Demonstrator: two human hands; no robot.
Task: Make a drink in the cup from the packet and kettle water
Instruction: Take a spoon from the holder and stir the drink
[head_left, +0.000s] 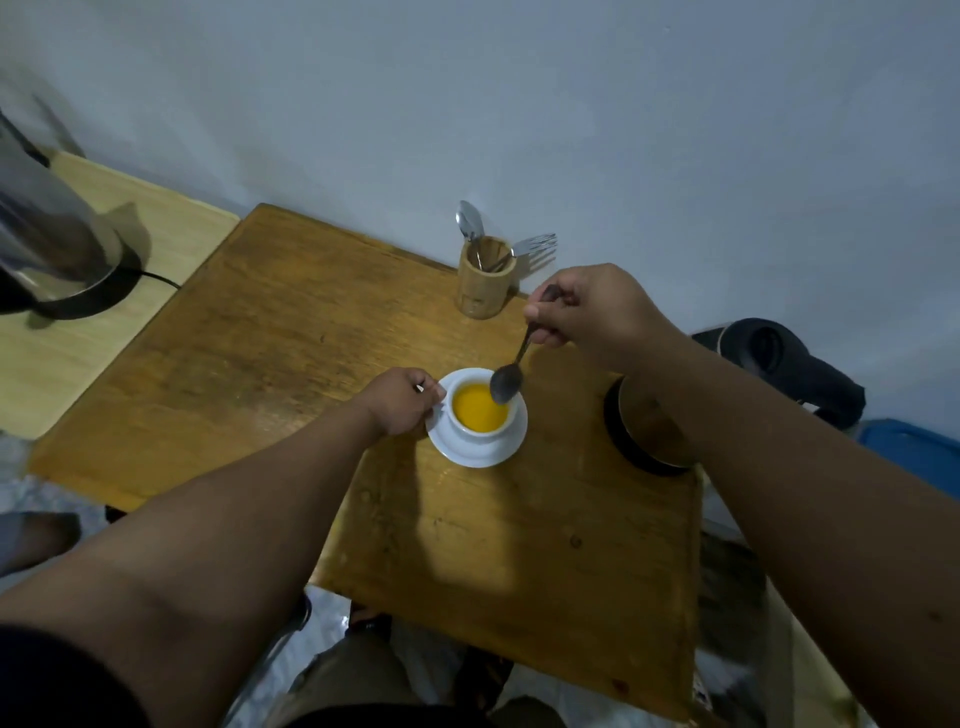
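A white cup (462, 423) full of orange-yellow drink stands on a white saucer (470, 452) in the middle of the wooden table (260, 364). My left hand (400, 400) grips the cup's handle on its left side. My right hand (582, 306) pinches the handle of a metal spoon (506, 382), whose bowl hangs just above the cup's right rim, out of the liquid. A steel kettle (47, 234) sits on its black base at the far left on a lighter side table. No packet is visible.
A bamboo holder (485, 283) with a spoon and forks stands by the wall behind the cup. A round black-rimmed object (631, 441) lies partly under my right forearm. A black appliance (779, 358) sits off the table's right edge.
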